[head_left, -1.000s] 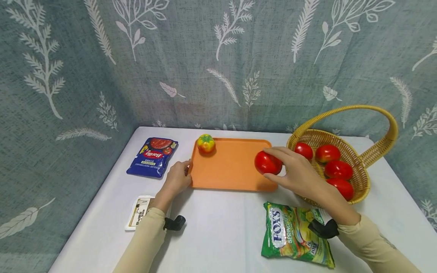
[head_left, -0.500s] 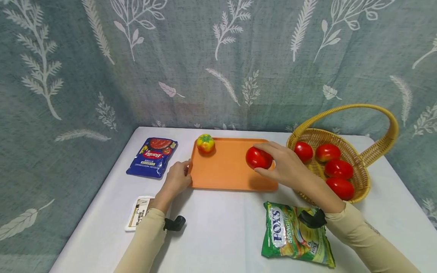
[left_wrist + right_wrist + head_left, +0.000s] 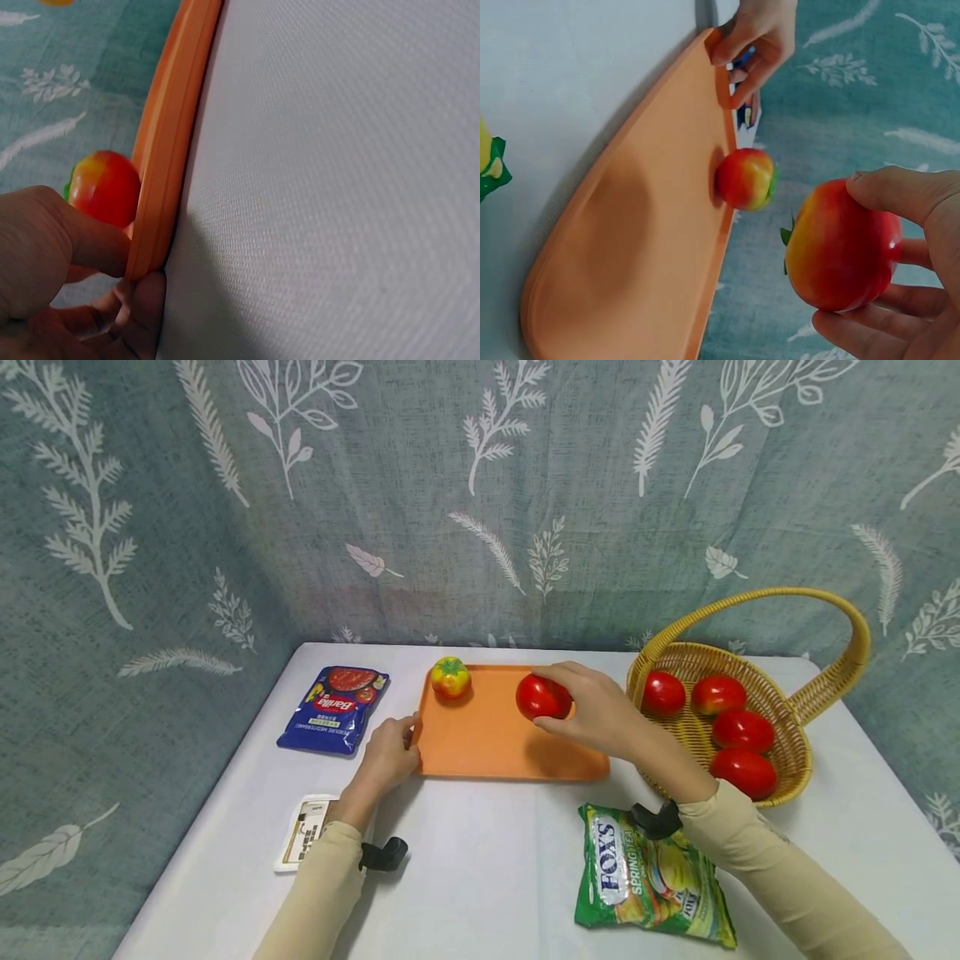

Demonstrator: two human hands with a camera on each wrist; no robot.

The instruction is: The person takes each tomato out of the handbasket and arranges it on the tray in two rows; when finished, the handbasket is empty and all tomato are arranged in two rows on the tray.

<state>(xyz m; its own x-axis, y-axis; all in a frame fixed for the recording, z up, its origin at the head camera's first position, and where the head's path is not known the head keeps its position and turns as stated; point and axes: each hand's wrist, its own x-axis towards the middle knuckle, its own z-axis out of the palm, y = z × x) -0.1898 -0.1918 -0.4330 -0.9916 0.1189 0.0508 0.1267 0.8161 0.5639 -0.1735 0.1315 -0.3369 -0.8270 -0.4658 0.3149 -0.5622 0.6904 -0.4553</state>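
My right hand (image 3: pixel 592 708) holds a red tomato (image 3: pixel 542 697) between thumb and fingers, above the right part of an orange tray (image 3: pixel 487 752). In the right wrist view the held tomato (image 3: pixel 840 244) shows a yellow patch and a green leafy top. Another tomato (image 3: pixel 451 678), red and yellow with its green top facing up, sits in the tray's far left corner. At the tray's left edge, my left hand (image 3: pixel 390 753) pinches the rim. The left wrist view shows its thumb and fingers on either side of that rim (image 3: pixel 161 157).
Right of the tray stands a wicker basket (image 3: pixel 797 777) with a tall handle, holding several tomatoes (image 3: pixel 742 731). A green Fox's bag (image 3: pixel 637 885) lies near the right forearm. On the left are a blue Barilla pouch (image 3: pixel 330 714) and a white packet (image 3: pixel 306 831), partly under the left arm.
My right hand has carried its tomato leftward and slightly toward the far side, away from the basket and farther over the tray. My left hand has stayed at the tray's edge.
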